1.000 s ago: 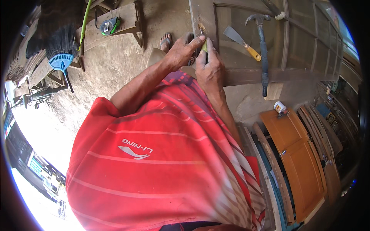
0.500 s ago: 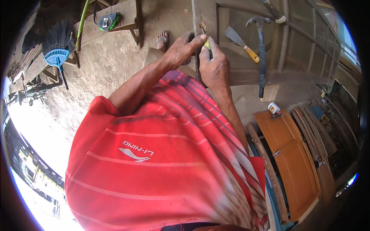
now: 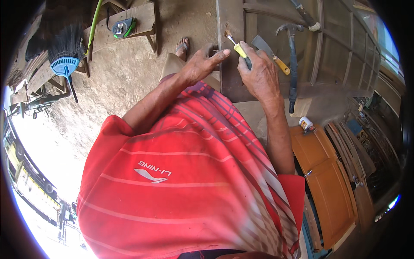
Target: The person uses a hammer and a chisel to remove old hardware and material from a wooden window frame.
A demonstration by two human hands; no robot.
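Note:
My right hand (image 3: 261,74) is wrapped round a screwdriver (image 3: 239,50) with a yellow-green and dark handle. Its metal shaft points up and left, the tip at a small rough hole (image 3: 227,33) in the edge board of a brown wooden panelled frame (image 3: 232,71). Just left of that board is my left hand (image 3: 201,64), thumb stretched toward the screwdriver and apart from it; the other fingers are partly hidden. Right of my right hand, a putty knife (image 3: 281,64) with a yellow handle and a claw hammer (image 3: 293,64) with a dark handle lie on the frame.
Another dark-handled tool (image 3: 307,16) lies at the frame's far side. A tape measure (image 3: 123,27) rests on a wooden bench (image 3: 144,17) at the far left, near a blue broom (image 3: 65,64). To the right are an orange-brown cabinet door (image 3: 326,181) and a white container (image 3: 305,123).
My right hand has drawn back to the right, with the screwdriver now tilted and more of it showing. My left thumb has come off the tool, and that hand sits slightly lower.

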